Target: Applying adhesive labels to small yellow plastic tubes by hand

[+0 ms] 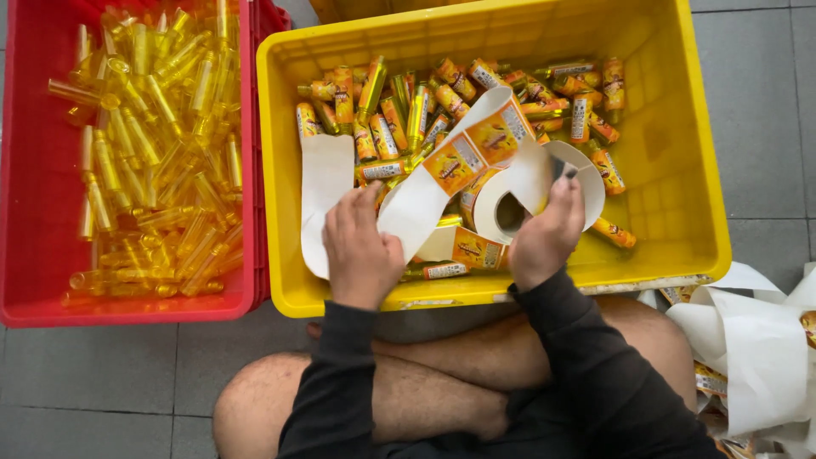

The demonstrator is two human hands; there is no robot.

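Seen from above, seated cross-legged on a grey tiled floor [102,374], bare knees under the near rim of a yellow crate [671,170]. Both arms in dark sleeves, reaching into that crate.

Left hand [361,251] curled, knuckles up, fingers closed over the loose white backing strip [327,191], thumb side touching the label strip [476,144]. Hard to tell whether anything else is in that palm.

Right hand [548,234] curled too, fingertips pinching the strip's end near the top of the label roll [510,208]. Roll lying inside the crate, just beside the right hand, hollow core facing up. Label strip arching from the roll up and over between the two hands, orange-yellow stickers on white paper.

Behind and around the roll, labelled bottles [408,110] heaped across the far half of the yellow crate, small, amber, wrapped in orange and yellow. A few more lying near the front wall, one just below the left hand, one alone to the right of the roll.

To the left, touching the yellow crate, a red crate [25,255] packed with bare bottles [153,144], clear amber, unlabelled.

At the right edge, on the floor, a pile of used white backing paper [756,348], well apart from both hands.
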